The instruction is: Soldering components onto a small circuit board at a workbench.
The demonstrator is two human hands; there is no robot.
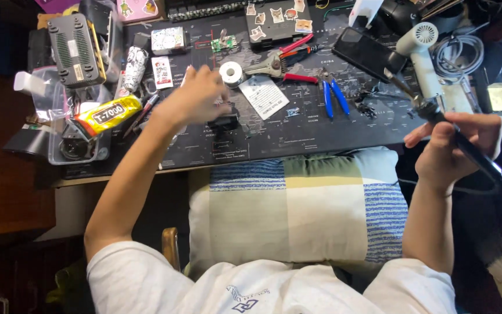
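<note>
The right hand (457, 148) is raised off the right end of the bench (297, 136), its fingers (419, 135) curled around the black handle of a soldering iron (437, 116). The iron's metal tip points up and to the left toward a black phone (368, 52), and its dark cable loops away below the wrist.

The left hand (196, 99) reaches over the dark mat, its fingers (219, 93) bent downward and blurred, resting on or just above a small black part (223, 122). Whether they actually pinch it cannot be told. The part lies on the mat directly under the fingertips, just below a spool of solder wire (231, 74).

Right of the spool lie a white paper card (264, 96), red-handled pliers (283, 61) and blue-handled cutters (332, 96). To the left sit a yellow glue tube (108, 114) and a clear plastic box (74, 145). A white handheld fan (422, 58) stands near the iron. A striped cushion (297, 209) lies in the person's lap.
</note>
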